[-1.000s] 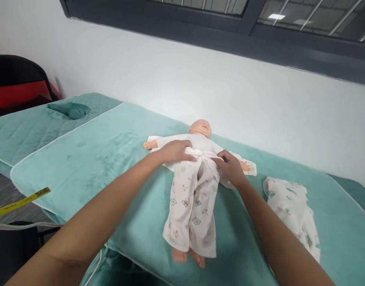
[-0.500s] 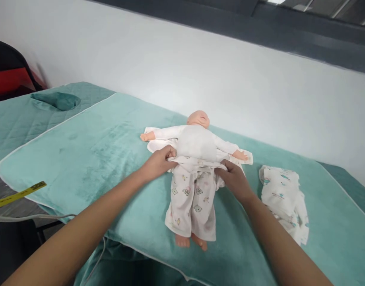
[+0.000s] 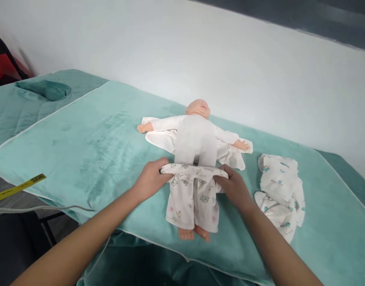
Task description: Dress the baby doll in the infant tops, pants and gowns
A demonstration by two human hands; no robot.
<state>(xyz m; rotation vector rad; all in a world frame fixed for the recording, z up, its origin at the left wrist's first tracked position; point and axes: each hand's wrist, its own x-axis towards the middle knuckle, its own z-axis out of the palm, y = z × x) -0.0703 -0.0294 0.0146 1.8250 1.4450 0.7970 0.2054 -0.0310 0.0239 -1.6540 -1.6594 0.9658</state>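
Observation:
A baby doll (image 3: 195, 135) lies face up on a teal towel (image 3: 105, 139), arms spread, in a white bodysuit. An open white top (image 3: 161, 139) is spread under its back. Printed white trousers (image 3: 193, 198) cover its legs, with the bare feet sticking out at the bottom. My left hand (image 3: 149, 180) pinches the left side of the trouser waistband. My right hand (image 3: 234, 186) grips the right side. The waistband sits stretched between them at thigh height.
A folded pile of printed baby clothes (image 3: 279, 186) lies on the towel to the right. A quilted teal mattress with a dark green hole (image 3: 45, 90) extends left. A yellow tape measure (image 3: 18, 186) pokes in at the left edge. A white wall runs behind.
Both hands have pulled the trouser waistband down from the doll's waist to its thighs, baring the white bodysuit. The view has tilted downward.

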